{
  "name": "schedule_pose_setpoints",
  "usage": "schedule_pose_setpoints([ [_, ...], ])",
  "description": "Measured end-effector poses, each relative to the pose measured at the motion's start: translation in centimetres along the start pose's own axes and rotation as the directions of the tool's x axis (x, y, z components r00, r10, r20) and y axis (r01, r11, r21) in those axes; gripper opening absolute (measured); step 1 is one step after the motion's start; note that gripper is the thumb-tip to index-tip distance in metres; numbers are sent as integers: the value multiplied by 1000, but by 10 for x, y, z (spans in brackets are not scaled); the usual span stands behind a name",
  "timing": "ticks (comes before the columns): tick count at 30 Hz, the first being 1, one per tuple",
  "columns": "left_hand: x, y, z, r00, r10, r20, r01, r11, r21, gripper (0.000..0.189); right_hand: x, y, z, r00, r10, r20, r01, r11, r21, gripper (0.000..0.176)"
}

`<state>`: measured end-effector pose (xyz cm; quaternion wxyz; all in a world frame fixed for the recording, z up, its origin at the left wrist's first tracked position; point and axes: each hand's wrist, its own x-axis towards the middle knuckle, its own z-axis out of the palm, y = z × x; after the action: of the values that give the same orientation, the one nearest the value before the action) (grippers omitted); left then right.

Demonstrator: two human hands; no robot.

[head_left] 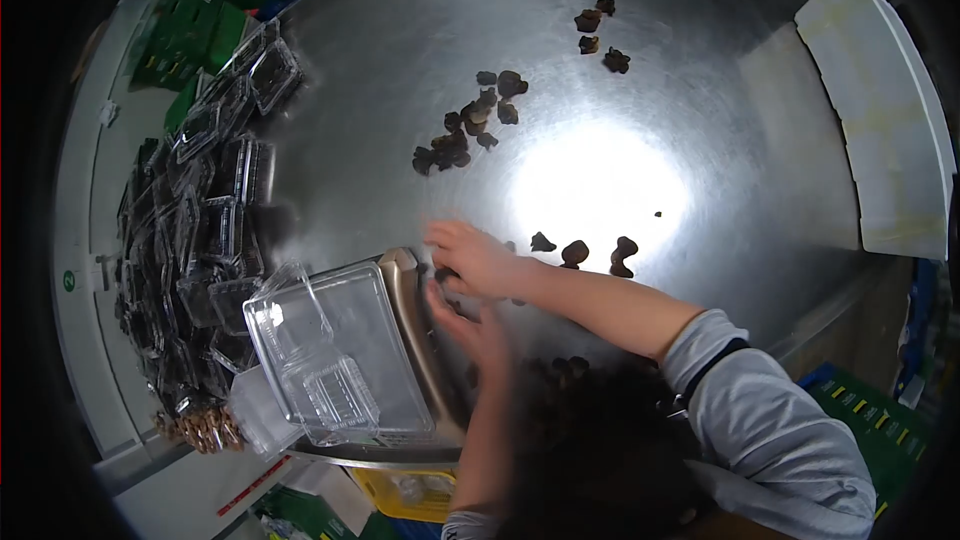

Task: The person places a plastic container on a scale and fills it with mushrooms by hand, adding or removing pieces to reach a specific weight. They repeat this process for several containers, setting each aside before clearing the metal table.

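My right hand (478,262) reaches in from the right with its fingers curled over a dark brown, mushroom-like piece (444,275), beside the upper end of a gold-coloured scale (432,355). Just below it, my left hand (475,333) is slightly smeared by motion, its fingers stretched toward the same piece. On the scale rests a large clear plastic tray (405,395), with a small clear plastic container (340,392) inside. More dark pieces lie close by, among them a wavy one (623,257) and a rounded one (575,254).
Clear plastic containers (225,210) are heaped along the left edge of the steel table (360,70). Farther back lie clusters of dark pieces (470,120). A white box (880,110) stands at the right. Below the front edge sits a yellow basket (400,508). Dark hair covers the bottom middle.
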<state>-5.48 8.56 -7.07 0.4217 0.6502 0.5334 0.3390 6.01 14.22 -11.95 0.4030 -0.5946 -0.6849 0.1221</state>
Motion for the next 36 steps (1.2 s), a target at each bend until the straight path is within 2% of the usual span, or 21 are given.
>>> schedule_pose_setpoints([
  [2, -9, 1, 0, 994, 60, 90, -61, 998, 11, 71, -13, -13, -41, 915, 143, 378, -201, 972, 119, 33],
  [5, -23, 12, -6, 923, 64, 380, 57, 953, -299, 69, -38, -8, -109, 863, 69, 500, -194, 960, 203, 29],
  [7, -9, 17, -6, 939, 131, 318, -66, 976, -205, 69, -38, 12, -162, 919, 136, 370, -261, 914, 310, 31],
  [9, 16, 35, -7, 959, 129, 251, -127, 992, -27, 70, -44, 63, -191, 931, 354, -95, -325, 917, 231, 39],
  [10, 31, 22, -3, 954, 201, 222, -195, 980, -48, 70, -34, 73, -219, 815, 501, -290, -453, 864, 220, 38],
  [11, 43, 23, 3, 968, 178, 179, -170, 984, -60, 72, -38, 117, -236, 745, 442, -499, -410, 894, 181, 39],
  [12, 55, 24, 10, 979, 154, 134, -145, 987, -73, 74, -36, 141, -260, 657, 469, -591, -513, 852, 106, 41],
  [14, 75, 19, 23, 976, 182, 119, -179, 983, -37, 73, -47, 223, -285, 551, 356, -755, -609, 790, -71, 47],
  [15, 86, 20, 32, 994, 92, 55, -90, 995, -36, 73, -46, 247, -292, 552, 354, -755, -604, 794, -70, 47],
  [16, 96, 19, 40, 1000, -3, -13, 2, 999, -37, 73, -44, 268, -295, 592, 341, -731, -663, 721, -201, 48],
  [17, 109, 14, 48, 1000, 10, -23, -10, 1000, 1, 73, -35, 275, -294, 631, 332, -701, -700, 633, -331, 49],
  [18, 121, 12, 56, 1000, 11, -29, -10, 1000, 5, 73, -29, 280, -292, 632, 333, -700, -698, 638, -327, 49],
  [20, 144, 12, 71, 977, 209, -39, -203, 972, 120, 74, 1, 259, -281, 811, 362, -460, -548, 747, -378, 48],
  [22, 170, 15, 81, 976, 217, -2, -214, 966, 142, 75, 20, 252, -251, 840, 333, -428, -444, 875, -191, 45],
  [24, 190, 21, 95, 973, 230, 39, -233, 961, 149, 75, 36, 238, -220, 916, 249, -315, -316, 931, -183, 38],
  [26, 202, 22, 106, 938, 267, 221, -291, 953, 82, 77, 48, 212, -190, 951, 191, -241, -219, 971, -94, 35],
  [28, 200, 29, 115, 914, 311, 259, -355, 924, 140, 81, 56, 181, -167, 983, 110, -144, -104, 993, 47, 37],
  [32, 171, 33, 101, 890, 257, 377, -265, 964, -34, 83, 30, 115, -138, 995, 88, -43, -81, 987, 142, 38],
  [34, 143, 34, 91, 864, 190, 466, -129, 979, -160, 83, 7, 89, -134, 978, 206, -32, -183, 924, 336, 40],
  [35, 129, 32, 82, 852, 219, 476, -168, 975, -147, 84, -7, 75, -131, 959, 280, -36, -241, 879, 413, 45],
  [36, 113, 31, 75, 838, 208, 504, -41, 946, -323, 83, -25, 56, -129, 934, 356, -37, -294, 822, 487, 50],
])
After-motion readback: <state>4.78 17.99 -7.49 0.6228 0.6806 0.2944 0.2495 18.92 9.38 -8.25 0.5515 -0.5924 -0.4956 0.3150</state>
